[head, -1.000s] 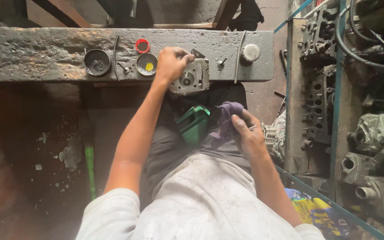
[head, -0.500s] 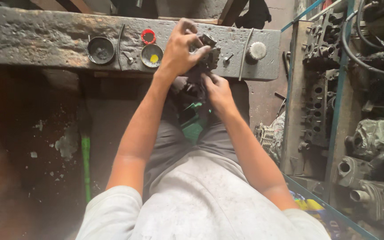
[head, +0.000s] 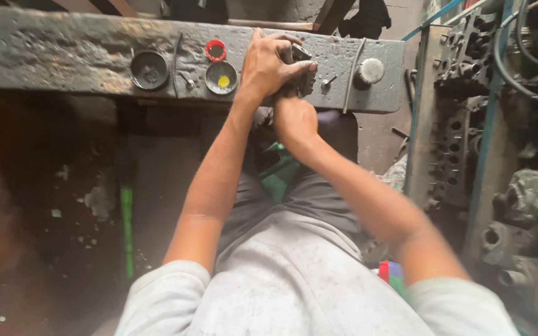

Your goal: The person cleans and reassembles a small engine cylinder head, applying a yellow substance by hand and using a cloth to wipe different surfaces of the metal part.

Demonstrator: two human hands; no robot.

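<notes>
A person seated at a grimy grey tabletop (head: 45, 56) works a small dark metal part (head: 303, 71) at the upper centre of the frame, seen from a camera worn on the head. The left hand (head: 271, 65) lies over the part from the left, its fingers (head: 294, 67) curled and pressed against the part's top and near side, the thumb reaching toward the right edge. The right hand (head: 294, 121) sits just below, at the tabletop's near edge, knuckles toward the camera; it is blurred, and whether its fingers are spread or pinching something cannot be told, though they meet the part from underneath.

The part rests on the tabletop's front edge, mostly hidden by the left hand, so its long axis cannot be judged with confidence. It lies directly under the left fingers and just above the right hand, making the left the nearer hand.

To the left of the hands on the tabletop stand a round dark cup (head: 149, 70), a red ring (head: 216, 50) and a second round cup with a yellow spot (head: 221, 78). To the right are a small bolt (head: 327, 82) and a round pale metal knob (head: 370, 70). A green object (head: 279, 171) lies in the person's lap below the hands, and a green-handled tool (head: 127, 227) rests on the dark floor at lower left. Racks of engine castings (head: 468, 56) fill the right edge of the frame.
</notes>
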